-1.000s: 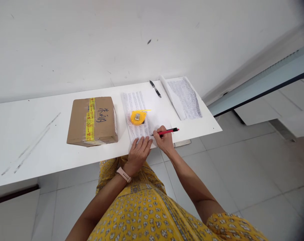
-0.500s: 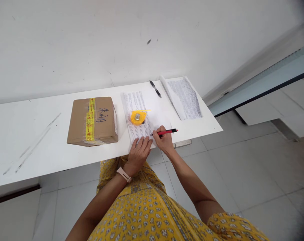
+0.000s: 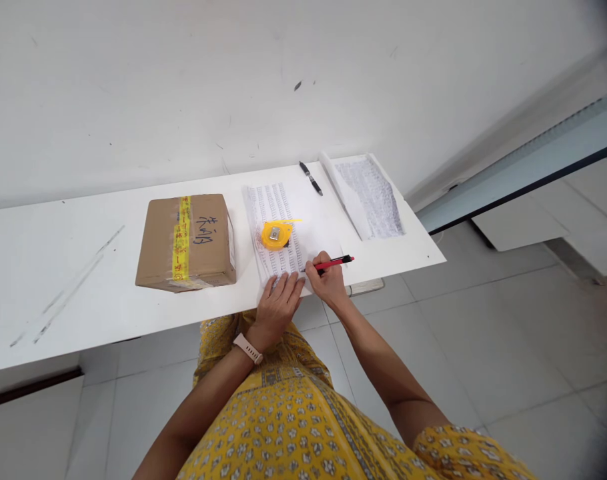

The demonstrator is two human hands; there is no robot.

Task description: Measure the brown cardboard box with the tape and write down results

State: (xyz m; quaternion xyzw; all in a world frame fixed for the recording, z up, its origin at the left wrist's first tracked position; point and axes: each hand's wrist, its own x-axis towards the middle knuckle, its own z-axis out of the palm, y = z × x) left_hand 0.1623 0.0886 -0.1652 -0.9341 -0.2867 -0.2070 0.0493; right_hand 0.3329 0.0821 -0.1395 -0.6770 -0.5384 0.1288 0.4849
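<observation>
A sheet of paper with columns of writing (image 3: 266, 200) lies on the white table. My left hand (image 3: 279, 303) rests flat on its near edge, fingers stretched out. My right hand (image 3: 328, 283) grips a red and black pen (image 3: 337, 262), its tip at the paper just right of my left fingertips. On top of the sheet sits a yellow tape measure (image 3: 276, 235), with a short bit of its blade showing. Left of the paper stands a cardboard box (image 3: 183, 243) closed with yellow printed tape and marked by hand in dark ink.
A black pen (image 3: 310, 178) lies behind the paper, near the wall (image 3: 233, 80). Further right is a folded, densely written sheet (image 3: 371, 197). The narrow white table (image 3: 83, 267) has dark scuff marks on the left; its right corner ends above the tiled floor (image 3: 458, 320).
The pen in my right hand has tilted very slightly. My left hand stays in place, and the box and tape measure have not been moved; the view has shifted a little.
</observation>
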